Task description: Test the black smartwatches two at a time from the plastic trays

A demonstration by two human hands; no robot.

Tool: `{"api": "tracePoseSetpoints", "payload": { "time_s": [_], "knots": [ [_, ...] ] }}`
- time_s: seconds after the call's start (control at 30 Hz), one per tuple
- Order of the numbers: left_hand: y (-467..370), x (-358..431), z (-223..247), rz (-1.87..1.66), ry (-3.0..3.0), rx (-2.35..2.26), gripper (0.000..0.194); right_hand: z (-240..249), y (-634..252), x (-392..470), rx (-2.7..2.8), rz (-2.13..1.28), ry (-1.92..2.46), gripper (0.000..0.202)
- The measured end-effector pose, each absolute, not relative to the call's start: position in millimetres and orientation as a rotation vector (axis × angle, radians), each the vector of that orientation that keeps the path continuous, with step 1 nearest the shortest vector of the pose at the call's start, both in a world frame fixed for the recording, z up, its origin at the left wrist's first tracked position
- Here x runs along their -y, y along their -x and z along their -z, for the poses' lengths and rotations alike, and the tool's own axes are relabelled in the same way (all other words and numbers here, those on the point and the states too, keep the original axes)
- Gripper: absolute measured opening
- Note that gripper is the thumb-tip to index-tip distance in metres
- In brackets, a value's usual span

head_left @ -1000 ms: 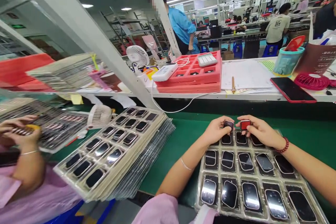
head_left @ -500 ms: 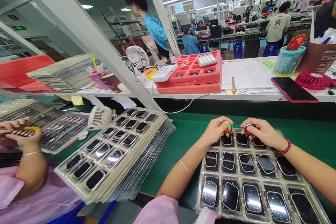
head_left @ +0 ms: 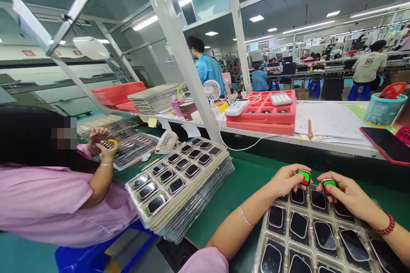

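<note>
My left hand (head_left: 285, 180) holds a small smartwatch body (head_left: 304, 177) whose screen glows green with a red edge. My right hand (head_left: 347, 194) holds a second watch body (head_left: 329, 185), also lit green. Both hands hover over the far row of a clear plastic tray (head_left: 368, 232) filled with several dark-screened watch bodies. The tray lies on a green belt (head_left: 243, 183) in front of me.
A tall stack of filled trays (head_left: 182, 187) sits left of my arms. A co-worker in pink (head_left: 57, 200) works at further trays on the left. A raised shelf (head_left: 320, 145) holds red foam trays (head_left: 265, 113), papers, a red phone (head_left: 386, 143) and a small fan (head_left: 168, 141).
The camera has lifted and turned left, bringing the co-worker into view. The watch in my right hand now shows green instead of red. Both hands keep hold of their watches.
</note>
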State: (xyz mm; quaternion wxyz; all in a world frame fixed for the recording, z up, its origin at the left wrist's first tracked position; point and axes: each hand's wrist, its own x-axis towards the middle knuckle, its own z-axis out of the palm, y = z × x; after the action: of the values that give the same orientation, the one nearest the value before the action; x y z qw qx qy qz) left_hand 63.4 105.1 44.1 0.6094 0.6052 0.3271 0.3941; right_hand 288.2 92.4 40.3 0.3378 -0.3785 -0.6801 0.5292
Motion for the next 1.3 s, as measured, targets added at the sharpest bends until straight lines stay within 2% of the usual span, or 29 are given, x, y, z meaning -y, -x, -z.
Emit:
{"api": "tracePoseSetpoints", "payload": {
  "time_s": [0.27,0.63,0.93,1.3],
  "knots": [
    [-63,-104,-44,-0.909,-1.425,-0.748,0.047,-42,-286,-92,1.752,-1.353,0.957,0.039],
    [-63,-108,-43,-0.961,-1.421,-0.712,0.042,-49,-283,-89,1.866,-1.158,0.913,0.021],
    [-63,-107,-45,-0.966,-1.455,-0.765,0.038,-50,-288,-92,1.734,-1.312,0.981,0.025],
    [-62,-105,-50,-0.954,-1.439,-0.685,0.037,-54,-285,-90,1.747,-1.253,0.945,0.022]
  ]
}}
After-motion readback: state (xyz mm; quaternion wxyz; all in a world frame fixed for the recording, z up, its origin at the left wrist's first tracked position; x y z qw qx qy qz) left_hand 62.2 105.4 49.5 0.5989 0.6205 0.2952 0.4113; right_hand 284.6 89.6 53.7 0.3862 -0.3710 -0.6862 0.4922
